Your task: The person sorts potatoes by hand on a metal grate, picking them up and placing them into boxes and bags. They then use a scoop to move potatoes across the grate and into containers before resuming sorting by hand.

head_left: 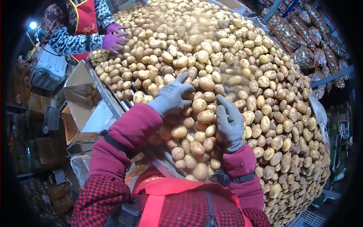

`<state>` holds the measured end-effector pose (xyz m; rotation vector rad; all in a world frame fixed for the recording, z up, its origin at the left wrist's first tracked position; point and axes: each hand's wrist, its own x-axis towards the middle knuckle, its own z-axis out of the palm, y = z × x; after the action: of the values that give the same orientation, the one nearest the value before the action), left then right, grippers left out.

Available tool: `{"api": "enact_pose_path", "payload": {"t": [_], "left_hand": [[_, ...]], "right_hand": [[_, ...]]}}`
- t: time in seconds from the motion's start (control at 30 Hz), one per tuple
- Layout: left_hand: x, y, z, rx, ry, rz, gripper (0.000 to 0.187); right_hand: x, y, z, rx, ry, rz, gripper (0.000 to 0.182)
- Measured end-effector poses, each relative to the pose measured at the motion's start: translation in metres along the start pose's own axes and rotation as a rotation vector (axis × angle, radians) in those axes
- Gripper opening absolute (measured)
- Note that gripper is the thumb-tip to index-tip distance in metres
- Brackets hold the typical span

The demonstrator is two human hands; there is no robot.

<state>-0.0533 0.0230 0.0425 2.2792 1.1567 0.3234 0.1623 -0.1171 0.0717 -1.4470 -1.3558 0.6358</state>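
Observation:
A large heap of potatoes [272,90] covers the sloping table before me. My left hand [172,97], in a grey work glove, rests on the heap with its fingers spread. My right hand [230,123], gloved the same way, lies against the potatoes to the right, its fingers stretched out and apart. Between the two hands are several loose potatoes, among them a larger potato [205,116]; neither hand is closed round one. Nearer my body, more potatoes [196,148] lie along the front edge, some blurred.
Across to the left, a co-worker's purple-gloved hands [114,41] touch the heap. An open cardboard box [81,98] with a plastic liner stands beside the table's metal edge [103,89]. A white crate [49,70] is further left. Filled mesh sacks [314,34] are stacked at the back right.

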Motion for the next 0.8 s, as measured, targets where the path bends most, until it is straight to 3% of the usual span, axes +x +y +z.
{"api": "enact_pose_path", "payload": {"t": [0.07, 0.1, 0.13, 0.17, 0.23, 0.27, 0.3, 0.33, 0.37, 0.43, 0.47, 0.57, 0.67, 0.8], "left_hand": [[-0.007, -0.009, -0.008, -0.351, -0.018, -0.037, 0.049], [-0.009, -0.024, -0.004, -0.312, 0.051, 0.029, 0.054], [-0.017, -0.025, 0.001, -0.963, 0.103, -0.057, 0.046], [-0.032, -0.012, -0.011, -1.084, 0.108, -0.153, 0.043], [-0.054, 0.002, -0.034, -1.31, 0.085, -0.305, 0.042], [-0.063, -0.001, -0.038, -1.454, 0.035, -0.34, 0.049], [-0.069, -0.003, -0.037, -1.541, 0.043, -0.344, 0.049], [-0.073, -0.006, -0.035, -1.627, 0.053, -0.342, 0.05], [-0.077, -0.015, -0.023, -1.626, 0.063, -0.34, 0.05], [-0.084, -0.027, -0.003, -0.785, 0.391, 0.34, 0.053], [-0.089, -0.028, -0.012, -0.608, 0.312, 0.328, 0.062], [-0.097, -0.016, -0.017, -1.193, 0.174, 0.106, 0.067], [-0.092, -0.003, -0.027, -2.026, 0.09, -0.173, 0.061], [-0.106, -0.04, -0.025, -1.644, 0.255, -0.161, 0.061]], "right_hand": [[-0.007, 0.008, -0.002, 0.092, 0.026, 0.023, 0.035], [-0.009, 0.007, -0.005, 0.152, 0.047, 0.099, 0.035], [-0.013, 0.006, -0.007, 0.212, 0.068, 0.181, 0.036], [-0.012, 0.007, -0.008, 0.157, 0.079, 0.043, 0.036], [-0.016, -0.004, -0.013, -0.031, -0.026, 0.032, 0.042], [-0.016, -0.013, -0.014, -0.168, -0.092, 0.03, 0.044], [-0.015, -0.014, -0.014, -0.354, -0.144, -0.103, 0.048], [-0.014, -0.013, -0.012, -0.35, -0.147, -0.107, 0.048], [-0.014, -0.012, -0.009, -0.391, -0.153, -0.143, 0.048], [-0.012, -0.008, -0.003, -0.414, -0.142, -0.185, 0.048], [-0.011, -0.01, -0.002, -0.383, -0.154, -0.133, 0.048], [-0.012, -0.006, 0.003, -0.416, -0.132, -0.158, 0.045], [-0.011, -0.003, 0.004, -0.437, -0.14, -0.177, 0.043], [-0.012, 0.008, 0.003, -0.559, -0.105, -0.356, 0.038]]}}
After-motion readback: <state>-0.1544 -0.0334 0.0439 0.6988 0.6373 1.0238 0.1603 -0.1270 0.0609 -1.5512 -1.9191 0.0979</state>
